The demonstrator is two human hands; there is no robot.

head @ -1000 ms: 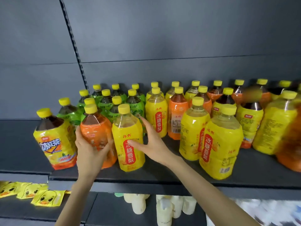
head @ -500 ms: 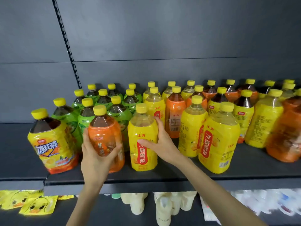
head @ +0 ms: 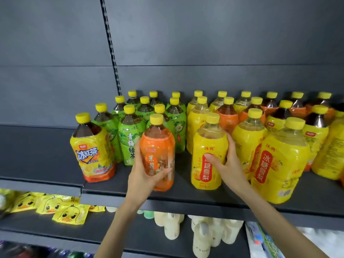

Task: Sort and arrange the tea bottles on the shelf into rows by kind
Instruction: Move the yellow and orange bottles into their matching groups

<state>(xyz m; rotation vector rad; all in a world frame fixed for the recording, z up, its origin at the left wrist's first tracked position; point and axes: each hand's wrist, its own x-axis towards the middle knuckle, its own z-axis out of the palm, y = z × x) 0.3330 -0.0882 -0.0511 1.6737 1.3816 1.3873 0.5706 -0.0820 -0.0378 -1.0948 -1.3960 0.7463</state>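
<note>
Two bottles gripped, one per hand. My left hand [head: 143, 175] wraps the orange bottle [head: 158, 138] from its left side, thumb across the lower label. My right hand [head: 229, 164] curls round the yellow pear bottle [head: 208, 142], thumb on the red label strip, fingers behind its right flank. Both bottles stand roughly upright at the front of the shelf [head: 186, 191], apart from each other. I cannot tell whether the orange one's base is resting or just lifted. The green bottles [head: 130, 140] sit grouped just behind the left hand, and other orange bottles [head: 228, 118] are mixed among yellow ones further back and right, so the sorting looks about half done. Risks, as I judge them: the orange bottle is close to the shelf lip, and a slip on the glossy wrap would drop it onto the duck packets [head: 68, 214] or pale bottles [head: 171, 226] on the level below. The pear bottle touches its yellow neighbour [head: 249, 138], so a sideways push could topple the crowded right-hand cluster in a chain. The iced black tea bottle [head: 91, 155] at far left looks tilted near the shelf seam, though the lens may exaggerate it; a nudge from my left forearm could tip it.
</note>
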